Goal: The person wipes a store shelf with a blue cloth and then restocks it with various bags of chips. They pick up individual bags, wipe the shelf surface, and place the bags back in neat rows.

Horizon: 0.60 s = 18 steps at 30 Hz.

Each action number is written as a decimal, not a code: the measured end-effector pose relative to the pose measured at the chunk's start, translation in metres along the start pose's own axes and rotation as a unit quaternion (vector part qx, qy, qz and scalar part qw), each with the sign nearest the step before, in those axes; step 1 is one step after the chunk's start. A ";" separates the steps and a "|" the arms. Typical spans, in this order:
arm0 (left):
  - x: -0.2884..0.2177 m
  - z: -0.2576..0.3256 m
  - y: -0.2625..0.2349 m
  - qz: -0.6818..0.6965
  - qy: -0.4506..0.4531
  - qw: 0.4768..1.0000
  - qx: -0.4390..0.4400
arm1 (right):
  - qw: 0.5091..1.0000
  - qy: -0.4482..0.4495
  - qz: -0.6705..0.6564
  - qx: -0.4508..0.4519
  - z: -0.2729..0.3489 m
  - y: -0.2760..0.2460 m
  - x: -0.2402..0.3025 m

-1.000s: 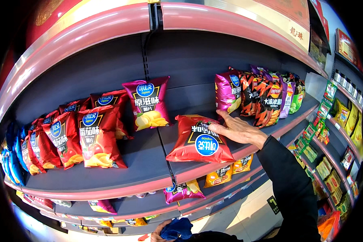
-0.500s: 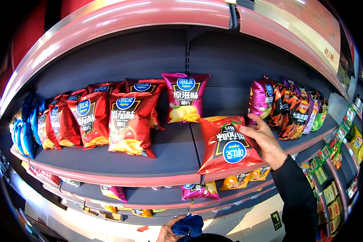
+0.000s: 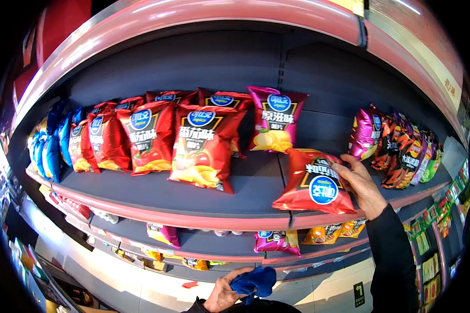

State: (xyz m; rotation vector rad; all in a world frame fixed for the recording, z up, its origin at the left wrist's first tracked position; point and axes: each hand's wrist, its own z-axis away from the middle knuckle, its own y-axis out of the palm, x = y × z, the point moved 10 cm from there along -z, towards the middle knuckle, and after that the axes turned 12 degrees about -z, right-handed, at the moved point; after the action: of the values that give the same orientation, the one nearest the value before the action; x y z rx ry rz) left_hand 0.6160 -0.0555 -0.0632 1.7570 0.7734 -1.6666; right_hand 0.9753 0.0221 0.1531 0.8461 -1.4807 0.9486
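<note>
My right hand (image 3: pixel 363 182) grips a red bag of potato chips (image 3: pixel 312 202) by its right side, thumb on the front. The bag is upside down and tilted, over the front of the grey shelf (image 3: pixel 250 206). My left hand (image 3: pixel 227 292) is low, below the shelves, closed on a crumpled blue cloth (image 3: pixel 255 281). A purple chip bag (image 3: pixel 278 119) stands behind the held bag, a little to its left. Several red chip bags (image 3: pixel 203 148) stand upright in rows on the left part of the shelf.
Blue bags (image 3: pixel 49 151) fill the shelf's far left. At the right stand a purple bag (image 3: pixel 364 133) and several dark and green bags (image 3: pixel 402 156). The shelf's pink front edge (image 3: pixel 177 218) curves across. Lower shelves hold yellow bags (image 3: pixel 324 233) above a pale tiled floor (image 3: pixel 318 292).
The view has swung left, so the shelf appears further right. My right hand still holds the red bag, and the left hand with its cloth shows a little higher.
</note>
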 end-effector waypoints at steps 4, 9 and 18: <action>-0.060 -0.023 -0.010 -0.066 0.125 0.989 -0.043 | 0.995 -0.031 -0.094 -0.015 0.008 -0.002 -0.003; -0.112 -0.045 0.001 -0.041 0.194 0.980 -0.026 | 0.981 -0.091 -0.170 -0.031 0.031 0.001 -0.001; -0.148 -0.070 0.025 -0.016 0.173 0.984 -0.034 | 0.970 -0.151 -0.189 -0.015 0.041 0.005 0.010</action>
State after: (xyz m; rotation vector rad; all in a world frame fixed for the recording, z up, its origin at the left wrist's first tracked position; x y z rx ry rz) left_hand 0.6734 -0.0213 0.0878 2.0221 1.0044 -1.3516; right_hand 0.9525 -0.0126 0.1610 1.2405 -1.5100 0.5267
